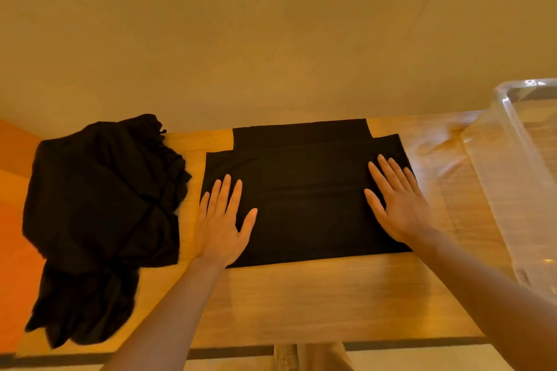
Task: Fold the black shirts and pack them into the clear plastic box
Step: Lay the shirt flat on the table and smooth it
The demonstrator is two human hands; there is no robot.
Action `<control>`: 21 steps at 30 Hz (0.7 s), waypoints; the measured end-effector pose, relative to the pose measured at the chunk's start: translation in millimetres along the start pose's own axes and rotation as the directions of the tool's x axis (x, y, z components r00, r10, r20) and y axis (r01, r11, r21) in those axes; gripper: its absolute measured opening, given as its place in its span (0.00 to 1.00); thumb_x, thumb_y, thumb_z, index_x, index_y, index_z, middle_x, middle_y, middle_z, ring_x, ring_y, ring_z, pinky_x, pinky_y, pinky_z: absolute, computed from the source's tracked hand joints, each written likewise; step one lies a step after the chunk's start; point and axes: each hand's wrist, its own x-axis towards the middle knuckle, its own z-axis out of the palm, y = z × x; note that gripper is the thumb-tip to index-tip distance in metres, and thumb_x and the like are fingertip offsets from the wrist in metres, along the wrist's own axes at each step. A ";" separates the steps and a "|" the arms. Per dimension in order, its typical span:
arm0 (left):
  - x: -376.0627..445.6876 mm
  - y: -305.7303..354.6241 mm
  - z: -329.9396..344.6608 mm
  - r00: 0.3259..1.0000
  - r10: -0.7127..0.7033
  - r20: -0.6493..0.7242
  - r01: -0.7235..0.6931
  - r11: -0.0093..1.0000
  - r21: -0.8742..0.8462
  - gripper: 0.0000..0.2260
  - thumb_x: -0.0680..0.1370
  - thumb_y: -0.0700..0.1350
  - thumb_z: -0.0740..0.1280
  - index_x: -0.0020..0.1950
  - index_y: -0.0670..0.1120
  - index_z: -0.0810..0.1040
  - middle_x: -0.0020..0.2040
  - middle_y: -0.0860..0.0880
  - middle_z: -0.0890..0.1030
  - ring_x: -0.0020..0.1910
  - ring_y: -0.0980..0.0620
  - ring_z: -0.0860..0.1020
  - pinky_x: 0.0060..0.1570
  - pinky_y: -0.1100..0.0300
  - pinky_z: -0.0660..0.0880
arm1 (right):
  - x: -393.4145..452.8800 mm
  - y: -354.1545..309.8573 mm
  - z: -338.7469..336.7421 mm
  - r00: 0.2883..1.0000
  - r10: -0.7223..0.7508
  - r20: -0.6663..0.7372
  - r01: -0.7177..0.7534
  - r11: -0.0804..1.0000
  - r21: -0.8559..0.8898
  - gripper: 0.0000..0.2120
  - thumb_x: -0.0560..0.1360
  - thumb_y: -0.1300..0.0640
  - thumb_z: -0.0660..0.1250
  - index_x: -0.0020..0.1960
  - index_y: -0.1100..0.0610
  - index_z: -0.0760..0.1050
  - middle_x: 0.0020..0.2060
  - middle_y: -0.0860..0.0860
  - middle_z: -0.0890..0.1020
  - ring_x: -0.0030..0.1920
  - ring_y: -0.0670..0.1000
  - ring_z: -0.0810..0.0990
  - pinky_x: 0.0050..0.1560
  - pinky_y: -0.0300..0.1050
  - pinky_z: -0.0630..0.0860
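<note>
A black shirt (304, 190) lies flat and partly folded into a rectangle in the middle of the wooden table (316, 304). My left hand (221, 226) rests palm down on the shirt's left edge, fingers spread. On its right edge my right hand (398, 202) presses flat in the same way. Neither hand grips the cloth. A crumpled heap of black shirts (99, 220) sits at the table's left end and hangs over the front edge. The clear plastic box (509, 178) stands at the right, partly out of frame.
A plain tan wall rises right behind the table's far edge. An orange surface (15, 220) shows to the left of the heap. Bare wood runs along the table's front, between the shirt and the near edge.
</note>
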 end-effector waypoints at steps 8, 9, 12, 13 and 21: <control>-82.4 14.4 6.7 1.000 0.014 0.011 -0.014 1.000 -0.019 0.30 0.80 0.64 0.45 0.79 0.50 0.51 0.79 0.47 0.51 0.78 0.48 0.47 0.75 0.50 0.46 | -87.5 0.0 10.2 1.000 0.015 -0.023 -0.015 1.000 0.012 0.29 0.80 0.39 0.42 0.78 0.49 0.48 0.78 0.47 0.48 0.77 0.46 0.41 0.77 0.49 0.41; -94.6 16.0 7.1 1.000 0.015 0.016 -0.015 0.999 -0.029 0.30 0.80 0.64 0.45 0.79 0.50 0.51 0.79 0.47 0.51 0.78 0.48 0.48 0.75 0.49 0.47 | -99.3 -1.4 11.7 1.000 0.021 -0.020 -0.021 1.000 0.019 0.29 0.80 0.39 0.42 0.78 0.49 0.48 0.78 0.48 0.49 0.78 0.46 0.42 0.77 0.50 0.42; -126.6 19.5 5.5 0.999 0.024 0.042 -0.023 0.999 -0.037 0.31 0.80 0.64 0.46 0.78 0.50 0.53 0.79 0.47 0.53 0.78 0.48 0.49 0.75 0.48 0.50 | -132.0 -3.8 16.5 0.999 0.024 -0.022 -0.023 0.999 0.025 0.29 0.80 0.39 0.43 0.78 0.50 0.50 0.78 0.48 0.50 0.78 0.47 0.43 0.77 0.51 0.43; -133.0 20.1 3.2 0.998 0.027 0.049 -0.025 0.999 -0.040 0.31 0.80 0.64 0.46 0.78 0.50 0.55 0.79 0.47 0.54 0.78 0.48 0.51 0.74 0.48 0.53 | -139.7 -4.1 17.1 0.999 0.031 -0.025 -0.030 0.999 0.038 0.30 0.80 0.39 0.43 0.78 0.51 0.51 0.78 0.49 0.52 0.78 0.47 0.44 0.77 0.50 0.43; -82.0 26.2 -9.5 0.998 0.068 0.005 -0.068 0.996 -0.055 0.29 0.80 0.60 0.44 0.78 0.49 0.56 0.79 0.46 0.55 0.77 0.48 0.50 0.74 0.50 0.48 | -108.2 -29.5 11.2 0.998 -0.018 -0.062 0.022 0.998 0.058 0.29 0.80 0.41 0.44 0.78 0.53 0.54 0.77 0.49 0.55 0.77 0.47 0.49 0.77 0.51 0.46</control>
